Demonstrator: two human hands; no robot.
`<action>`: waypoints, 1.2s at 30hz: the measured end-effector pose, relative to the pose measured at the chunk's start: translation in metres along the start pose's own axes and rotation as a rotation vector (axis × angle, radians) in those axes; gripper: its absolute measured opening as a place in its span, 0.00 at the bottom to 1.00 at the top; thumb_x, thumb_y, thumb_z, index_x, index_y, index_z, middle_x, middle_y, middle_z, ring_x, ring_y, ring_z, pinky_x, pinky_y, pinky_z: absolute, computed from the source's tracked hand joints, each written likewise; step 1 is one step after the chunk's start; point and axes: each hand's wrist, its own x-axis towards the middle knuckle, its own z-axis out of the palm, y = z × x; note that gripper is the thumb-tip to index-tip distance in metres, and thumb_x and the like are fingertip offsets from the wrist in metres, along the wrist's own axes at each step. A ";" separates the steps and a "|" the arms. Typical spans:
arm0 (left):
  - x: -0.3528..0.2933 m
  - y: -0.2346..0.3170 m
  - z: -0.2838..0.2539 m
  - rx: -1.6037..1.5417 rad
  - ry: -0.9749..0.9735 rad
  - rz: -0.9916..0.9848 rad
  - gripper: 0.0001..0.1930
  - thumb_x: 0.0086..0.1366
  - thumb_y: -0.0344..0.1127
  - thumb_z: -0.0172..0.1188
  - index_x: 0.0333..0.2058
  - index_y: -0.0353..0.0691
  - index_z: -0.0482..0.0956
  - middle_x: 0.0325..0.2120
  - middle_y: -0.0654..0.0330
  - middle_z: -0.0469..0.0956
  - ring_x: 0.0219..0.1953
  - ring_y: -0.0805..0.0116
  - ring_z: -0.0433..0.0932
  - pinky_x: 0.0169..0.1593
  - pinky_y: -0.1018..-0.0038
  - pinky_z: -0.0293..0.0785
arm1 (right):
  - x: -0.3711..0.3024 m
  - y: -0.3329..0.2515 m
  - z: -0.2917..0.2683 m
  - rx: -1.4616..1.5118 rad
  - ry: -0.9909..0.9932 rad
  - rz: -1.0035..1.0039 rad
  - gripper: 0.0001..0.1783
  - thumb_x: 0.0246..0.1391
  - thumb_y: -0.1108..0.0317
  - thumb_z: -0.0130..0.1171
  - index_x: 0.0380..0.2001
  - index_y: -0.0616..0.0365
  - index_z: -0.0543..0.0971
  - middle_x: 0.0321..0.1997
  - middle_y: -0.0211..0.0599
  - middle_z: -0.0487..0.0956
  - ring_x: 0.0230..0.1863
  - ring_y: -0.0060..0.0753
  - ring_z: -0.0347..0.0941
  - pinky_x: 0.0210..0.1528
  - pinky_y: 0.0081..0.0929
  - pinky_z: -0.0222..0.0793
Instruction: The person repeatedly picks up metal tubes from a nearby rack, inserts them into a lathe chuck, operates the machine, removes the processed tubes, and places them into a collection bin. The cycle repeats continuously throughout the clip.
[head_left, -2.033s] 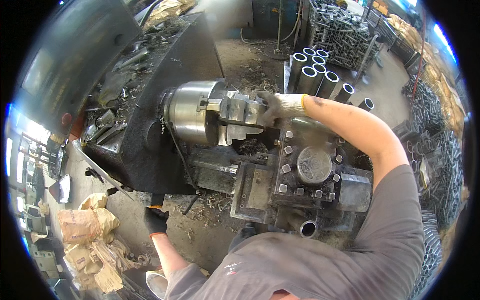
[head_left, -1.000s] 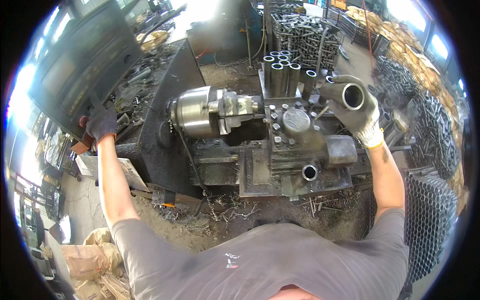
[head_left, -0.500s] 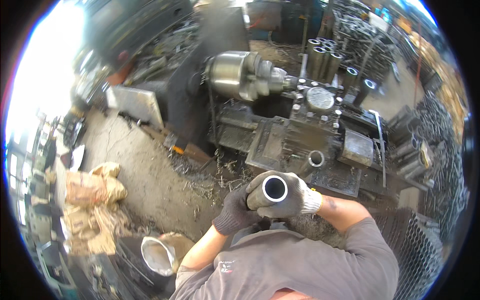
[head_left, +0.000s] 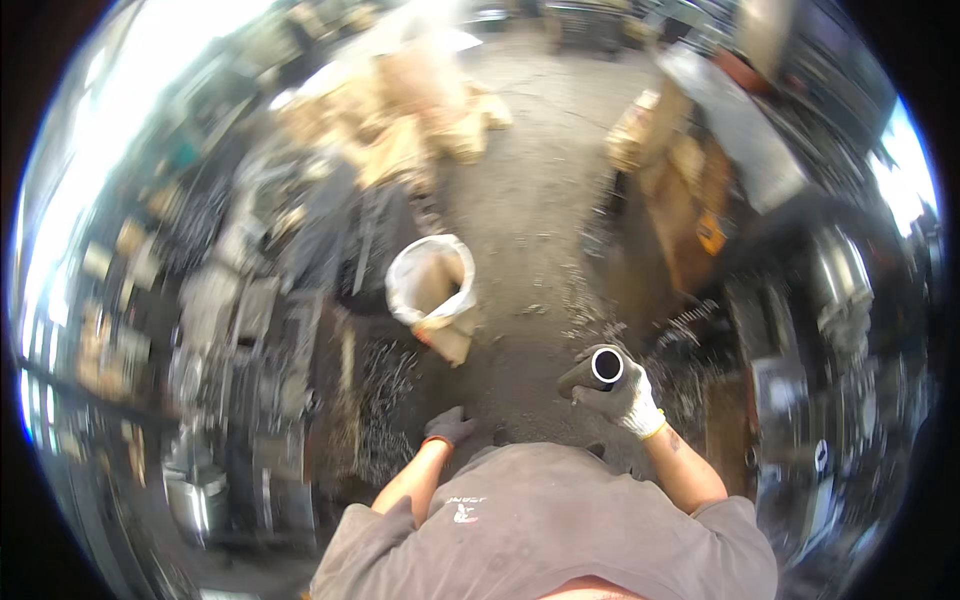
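My right hand point(head_left: 628, 398), in a light-cuffed work glove, is closed around a thick-walled metal tube point(head_left: 583, 377). The tube's round open end faces up toward my head, and its lower length runs out of sight. My left hand point(head_left: 450, 426), in a dark glove, hangs low on the left side of my body, away from the tube. Nothing shows in it; its fingers look loose and apart, though slightly blurred. An upright sack with a white rim point(head_left: 397, 292) stands open on the floor ahead of that hand.
Tan sacks point(head_left: 455, 118) are heaped farther ahead on the left. At right is the lathe, its shiny chuck point(head_left: 842, 270) blurred, beside a brown board point(head_left: 692, 215). Metal shavings point(head_left: 385, 395) lie by machinery at left. A strip of grey floor point(head_left: 530, 190) runs between.
My view has swung left, so the lathe now sits at the right. My left hand has let go of the tube and dropped to my side; my right hand keeps it.
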 end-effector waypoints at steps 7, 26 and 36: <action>-0.126 -0.271 0.110 -0.491 0.413 -0.938 0.31 0.64 0.57 0.66 0.53 0.34 0.86 0.54 0.40 0.84 0.55 0.44 0.84 0.59 0.55 0.78 | 0.071 -0.071 0.177 -0.085 -0.582 -0.192 0.29 0.46 0.60 0.81 0.52 0.53 0.84 0.46 0.37 0.89 0.48 0.31 0.86 0.55 0.34 0.81; -0.326 -0.161 0.112 -0.733 1.899 -2.196 0.38 0.77 0.61 0.49 0.65 0.28 0.72 0.63 0.35 0.74 0.63 0.35 0.74 0.63 0.50 0.71 | 0.209 -0.190 0.560 -0.129 -1.205 -0.827 0.36 0.44 0.54 0.79 0.57 0.51 0.79 0.45 0.47 0.87 0.47 0.54 0.86 0.48 0.45 0.84; -0.390 -0.216 0.134 -1.192 2.322 -1.428 0.28 0.78 0.58 0.53 0.62 0.40 0.78 0.60 0.45 0.80 0.54 0.52 0.81 0.56 0.56 0.77 | 0.321 -0.325 0.595 0.239 -1.539 -1.238 0.14 0.55 0.70 0.70 0.46 0.58 0.88 0.44 0.38 0.89 0.38 0.30 0.86 0.42 0.31 0.84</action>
